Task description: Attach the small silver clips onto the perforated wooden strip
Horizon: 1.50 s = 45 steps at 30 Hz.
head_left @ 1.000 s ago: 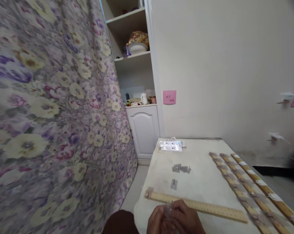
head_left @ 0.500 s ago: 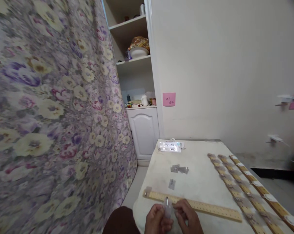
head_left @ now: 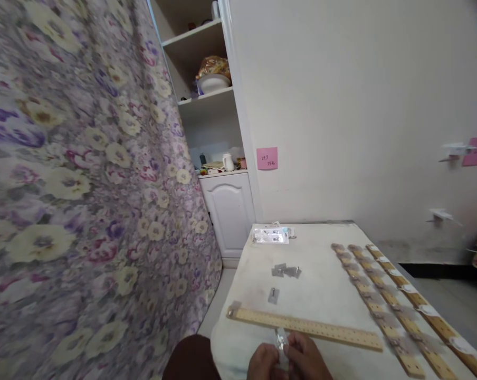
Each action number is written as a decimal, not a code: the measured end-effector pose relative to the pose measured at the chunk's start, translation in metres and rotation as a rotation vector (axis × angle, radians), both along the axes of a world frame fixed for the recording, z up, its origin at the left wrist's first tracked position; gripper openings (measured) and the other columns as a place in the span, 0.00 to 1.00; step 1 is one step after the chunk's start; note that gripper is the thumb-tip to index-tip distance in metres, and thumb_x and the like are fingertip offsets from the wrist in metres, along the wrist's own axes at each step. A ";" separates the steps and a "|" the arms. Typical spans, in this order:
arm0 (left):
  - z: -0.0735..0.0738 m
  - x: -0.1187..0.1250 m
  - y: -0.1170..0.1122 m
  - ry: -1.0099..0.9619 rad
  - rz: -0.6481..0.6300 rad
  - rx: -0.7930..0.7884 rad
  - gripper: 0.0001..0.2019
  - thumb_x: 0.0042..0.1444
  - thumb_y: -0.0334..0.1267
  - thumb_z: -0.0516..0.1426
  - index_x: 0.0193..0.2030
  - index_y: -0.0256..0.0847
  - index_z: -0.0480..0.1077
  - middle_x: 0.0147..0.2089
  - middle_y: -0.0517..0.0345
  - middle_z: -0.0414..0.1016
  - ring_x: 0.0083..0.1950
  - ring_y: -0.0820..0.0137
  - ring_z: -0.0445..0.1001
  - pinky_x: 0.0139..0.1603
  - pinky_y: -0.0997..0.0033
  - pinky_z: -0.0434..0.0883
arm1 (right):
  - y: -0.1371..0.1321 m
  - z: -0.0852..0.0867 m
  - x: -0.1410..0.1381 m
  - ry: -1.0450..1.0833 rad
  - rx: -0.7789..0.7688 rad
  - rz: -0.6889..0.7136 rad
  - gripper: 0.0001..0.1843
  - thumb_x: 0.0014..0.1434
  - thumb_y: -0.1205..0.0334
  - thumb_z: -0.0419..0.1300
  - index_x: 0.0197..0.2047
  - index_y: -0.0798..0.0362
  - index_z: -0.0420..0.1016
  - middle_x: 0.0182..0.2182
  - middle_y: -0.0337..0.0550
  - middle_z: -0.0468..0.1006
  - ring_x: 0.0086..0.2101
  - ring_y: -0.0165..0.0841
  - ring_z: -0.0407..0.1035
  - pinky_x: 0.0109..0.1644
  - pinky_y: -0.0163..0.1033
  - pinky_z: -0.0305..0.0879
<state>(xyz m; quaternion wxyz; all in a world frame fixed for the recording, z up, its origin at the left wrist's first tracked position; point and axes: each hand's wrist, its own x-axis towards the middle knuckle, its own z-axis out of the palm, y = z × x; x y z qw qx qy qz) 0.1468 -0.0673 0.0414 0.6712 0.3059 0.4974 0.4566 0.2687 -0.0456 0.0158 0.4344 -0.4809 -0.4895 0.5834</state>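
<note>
L hand point(head_left: 263, 361) pinched the clear piece point(head_left: 280, 338) on one side — R hand point(head_left: 305, 356) on the other! Light, even fingertip pressure prob. suited it best.

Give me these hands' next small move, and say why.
Probably have the right hand pick gently at the edge of the small, clear plastic piece with shiny metal while the left hand steadies it: both hands' fingers meet there, though any peelable film is too small to make out. The long, pale wooden strip with holes lies beyond, a similar clear piece at its left end.
</note>
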 end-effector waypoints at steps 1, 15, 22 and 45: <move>0.002 -0.001 0.001 0.042 0.005 0.004 0.20 0.38 0.56 0.60 0.26 0.41 0.61 0.17 0.64 0.68 0.15 0.76 0.66 0.17 0.78 0.57 | 0.000 0.000 0.001 0.000 -0.018 0.019 0.13 0.44 0.50 0.54 0.24 0.51 0.59 0.10 0.28 0.63 0.11 0.23 0.54 0.15 0.29 0.49; -0.006 -0.032 0.018 -0.070 0.059 -0.030 0.21 0.35 0.50 0.65 0.26 0.41 0.59 0.20 0.65 0.71 0.17 0.79 0.67 0.17 0.81 0.56 | 0.016 0.012 -0.009 -0.061 0.038 -0.013 0.13 0.48 0.50 0.55 0.27 0.52 0.63 0.12 0.26 0.60 0.10 0.20 0.53 0.13 0.27 0.45; -0.006 -0.050 0.026 -0.197 0.138 -0.151 0.19 0.36 0.41 0.66 0.26 0.41 0.59 0.21 0.61 0.73 0.23 0.74 0.73 0.23 0.79 0.65 | 0.038 0.004 -0.034 -0.095 0.037 0.013 0.12 0.48 0.52 0.56 0.29 0.52 0.63 0.13 0.27 0.62 0.11 0.24 0.58 0.14 0.29 0.53; -0.020 -0.066 0.066 -0.049 0.293 -0.128 0.18 0.36 0.52 0.58 0.24 0.44 0.55 0.14 0.65 0.69 0.09 0.78 0.61 0.12 0.79 0.46 | 0.106 0.017 -0.088 -0.613 0.461 0.116 0.15 0.55 0.68 0.47 0.40 0.56 0.74 0.35 0.48 0.75 0.39 0.35 0.70 0.46 0.37 0.64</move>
